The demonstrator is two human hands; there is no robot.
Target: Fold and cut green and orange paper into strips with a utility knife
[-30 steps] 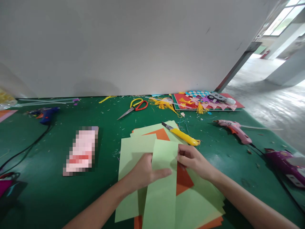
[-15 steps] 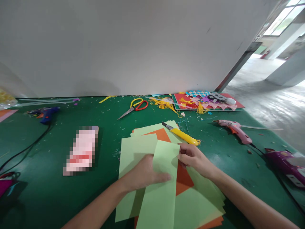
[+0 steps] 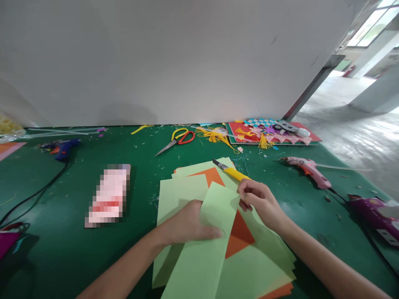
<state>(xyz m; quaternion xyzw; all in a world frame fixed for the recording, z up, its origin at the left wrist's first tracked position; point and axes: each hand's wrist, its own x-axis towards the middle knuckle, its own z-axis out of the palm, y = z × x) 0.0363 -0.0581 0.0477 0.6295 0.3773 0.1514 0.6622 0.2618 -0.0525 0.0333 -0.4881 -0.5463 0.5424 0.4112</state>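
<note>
My left hand (image 3: pixel 187 226) presses flat on a light green paper strip (image 3: pixel 205 245) that lies slanted on top of a stack of light green and orange sheets (image 3: pixel 264 265) on the green table. Its thumb points right along the strip. My right hand (image 3: pixel 260 201) is curled with its fingertips pinched at the strip's upper right corner. Just behind this hand lies a yellow utility knife (image 3: pixel 232 171) with its blade out, resting on the top of the stack. An orange triangle (image 3: pixel 238 232) of a lower sheet shows between the strip and my right wrist.
Yellow and red scissors (image 3: pixel 177 139) lie further back. A pink glue gun (image 3: pixel 307 168) and a purple one (image 3: pixel 374 216) sit at right, a blue one (image 3: pixel 62 147) with a black cable at left. A pink packet (image 3: pixel 109 195) lies left of the stack; craft pieces (image 3: pixel 268 131) lie near the wall.
The green strip has swung so its lower end points more to the left. My right hand has risen to the strip's top corner, now covering the knife's rear end.
</note>
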